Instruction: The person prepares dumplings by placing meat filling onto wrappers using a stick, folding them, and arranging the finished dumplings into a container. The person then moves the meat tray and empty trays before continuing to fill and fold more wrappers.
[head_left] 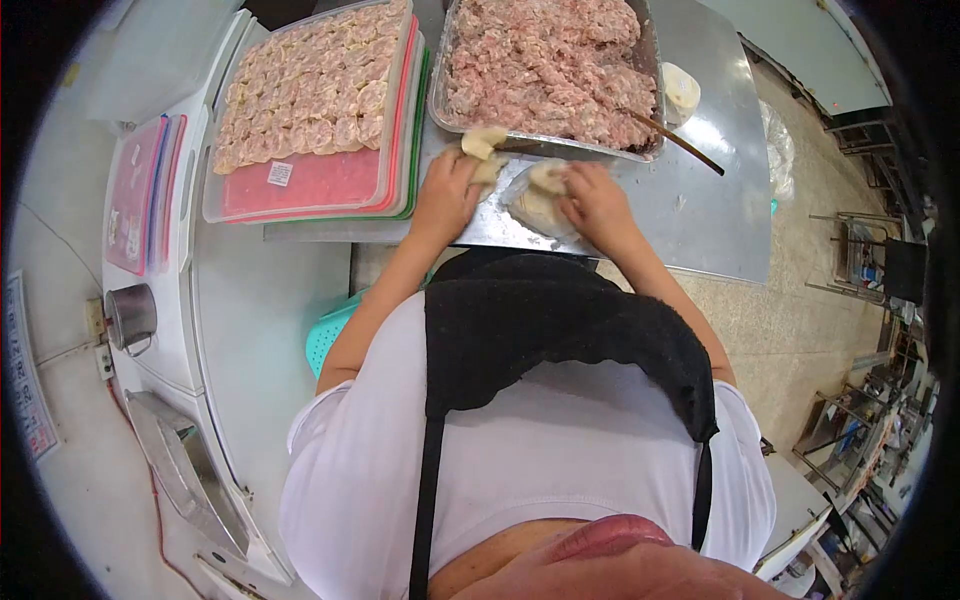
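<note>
Pale dough wrappers (484, 142) are held in my left hand (447, 200), its fingers closed on them by the near edge of the meat pan. My right hand (598, 208) is bent over a stack of round wrappers (538, 212) that sits in a clear plastic bag on the metal table. Its fingers pinch a wrapper (549, 176) at the top of that stack. Just beyond both hands, a large metal pan (540, 137) is heaped with pink minced meat (545, 65). A thin stick (680, 143) leans out over the pan's right corner.
Left of the pan, rows of filled dumplings (310, 85) cover much of a red-lined tray (300, 190) on stacked trays. Another pale wrapper stack (681, 93) stands right of the pan on the steel table (715, 190). A turquoise basket (325, 335) is below the table.
</note>
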